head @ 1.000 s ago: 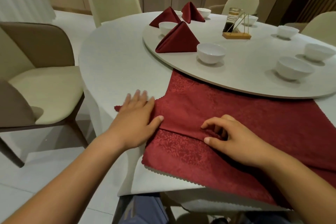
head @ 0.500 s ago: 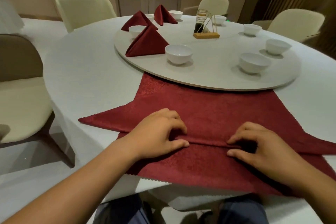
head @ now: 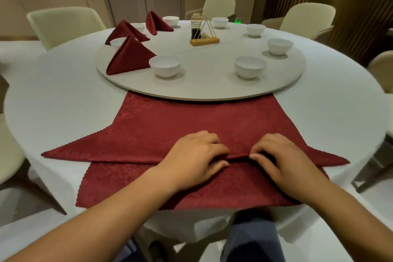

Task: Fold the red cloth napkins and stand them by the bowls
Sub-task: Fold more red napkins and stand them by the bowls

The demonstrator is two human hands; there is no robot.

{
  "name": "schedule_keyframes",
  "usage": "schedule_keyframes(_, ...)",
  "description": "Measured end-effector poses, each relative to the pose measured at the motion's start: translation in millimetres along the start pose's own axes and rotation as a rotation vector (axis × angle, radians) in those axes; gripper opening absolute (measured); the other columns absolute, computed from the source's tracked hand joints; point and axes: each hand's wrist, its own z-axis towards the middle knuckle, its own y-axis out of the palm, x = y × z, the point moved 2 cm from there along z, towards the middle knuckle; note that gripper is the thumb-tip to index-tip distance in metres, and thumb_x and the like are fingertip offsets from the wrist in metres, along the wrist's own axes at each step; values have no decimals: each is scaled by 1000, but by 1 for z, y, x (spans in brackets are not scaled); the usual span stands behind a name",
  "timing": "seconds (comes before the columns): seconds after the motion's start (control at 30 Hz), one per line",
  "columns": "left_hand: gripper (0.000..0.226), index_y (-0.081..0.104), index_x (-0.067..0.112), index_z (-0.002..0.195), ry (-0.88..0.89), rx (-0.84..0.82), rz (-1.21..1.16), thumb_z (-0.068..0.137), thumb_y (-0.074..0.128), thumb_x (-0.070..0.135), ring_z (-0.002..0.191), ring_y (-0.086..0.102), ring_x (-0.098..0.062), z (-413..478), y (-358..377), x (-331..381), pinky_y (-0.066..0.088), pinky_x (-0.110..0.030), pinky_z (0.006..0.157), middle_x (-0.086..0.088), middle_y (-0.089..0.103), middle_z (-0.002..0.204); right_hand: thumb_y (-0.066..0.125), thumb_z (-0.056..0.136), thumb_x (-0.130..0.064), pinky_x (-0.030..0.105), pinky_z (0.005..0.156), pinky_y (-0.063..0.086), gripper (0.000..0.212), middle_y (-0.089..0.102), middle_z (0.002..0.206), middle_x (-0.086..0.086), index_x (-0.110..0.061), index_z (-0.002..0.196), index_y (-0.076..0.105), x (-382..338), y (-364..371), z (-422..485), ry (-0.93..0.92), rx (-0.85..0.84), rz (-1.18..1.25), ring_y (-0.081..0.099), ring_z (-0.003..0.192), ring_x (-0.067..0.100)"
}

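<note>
Both hands sit closer together than half a second ago. The left hand [head: 195,155] and right hand [head: 278,155] now nearly meet at the middle of the crease, so we judge the fold is being gathered at its centre, an early step. On each, curled fingers [head: 214,147] and thumb pinch the raised ridge of the red napkin [head: 191,121], which lies spread at the table's [head: 63,100] near edge, its far side at the turntable [head: 212,91] rim.

place: restaurant dining room | signs: big round clothed surface [head: 63,102], turntable [head: 202,85] ringed with bowls [head: 165,66], standing folded napkins [head: 129,57], condiment stand [head: 204,41], cream chairs [head: 63,23] around
</note>
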Motion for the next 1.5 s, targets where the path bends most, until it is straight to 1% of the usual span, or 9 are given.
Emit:
schedule_keyframes(0.17, 28, 76, 29, 104, 26, 24, 7, 97, 51, 41, 83, 61, -13, -11, -5, 6, 52, -29, 68, 11, 66, 96, 65, 84, -54, 26, 82, 47, 25, 58, 96, -24, -35, 100, 70, 4, -14, -20, -37, -71, 8, 56, 93, 6)
schedule_keyframes(0.3, 30, 75, 31, 105, -10, -3, 8, 100, 48, 44, 88, 61, -11, -25, -10, 3, 53, -31, 72, 14, 65, 100, 75, 81, -41, 30, 81, 51, 17, 60, 96, -26, -41, 98, 71, 26, -30, -41, 36, -112, -9, 58, 95, 4)
schedule_keyframes(0.67, 39, 70, 28, 115, -112, 46, 49, 97, 46, 54, 93, 62, -14, -13, 2, 31, 55, -33, 75, 11, 65, 105, 54, 97, -36, 19, 73, 47, 14, 64, 84, -25, -38, 90, 66, 28, -58, -37, 173, -54, -34, 59, 88, -2)
schedule_keyframes(0.93, 36, 70, 30, 107, -152, 27, -150, 101, 39, 47, 96, 60, -6, -18, 0, 29, 52, -26, 80, 18, 65, 105, 71, 91, -23, 27, 80, 54, 21, 69, 86, -25, -44, 88, 70, 48, -82, -40, 322, -297, -26, 64, 86, -1)
schedule_keyframes(1.17, 21, 61, 34, 109, -50, -121, -273, 106, 42, 42, 98, 58, 2, -34, -14, 40, 52, -26, 82, 21, 59, 106, 83, 73, -17, 19, 67, 55, 7, 74, 75, 7, -19, 74, 77, 55, -103, -36, 352, -5, 495, 70, 73, 20)
schedule_keyframes(1.3, 15, 61, 31, 105, -44, -162, -400, 106, 47, 36, 91, 59, -1, -45, -27, 48, 49, -25, 79, 19, 60, 98, 91, 60, -46, 20, 70, 57, 51, 72, 86, 15, -8, 89, 75, 56, -94, -31, 372, 47, 784, 69, 77, 19)
schedule_keyframes(1.4, 17, 59, 31, 93, -76, -172, -479, 106, 49, 36, 83, 57, -4, -53, -33, 52, 43, -21, 73, 17, 58, 87, 73, 78, -22, 25, 73, 61, 36, 75, 102, 18, -1, 106, 71, 46, -81, -21, 463, 97, 994, 73, 89, 23)
schedule_keyframes(1.47, 17, 62, 35, 96, -120, -205, -558, 105, 48, 41, 92, 61, -3, -57, -34, 52, 47, -24, 82, 20, 62, 93, 69, 79, -19, 26, 71, 60, 33, 75, 104, 18, -1, 107, 71, 40, -70, -12, 517, 96, 1028, 74, 90, 25)
schedule_keyframes(1.5, 24, 65, 36, 106, -141, -229, -552, 105, 44, 48, 109, 59, 1, -59, -33, 48, 45, -25, 98, 22, 65, 107, 71, 79, -22, 29, 75, 59, 33, 75, 104, 18, -2, 105, 73, 39, -64, -8, 534, 92, 1017, 74, 91, 27)
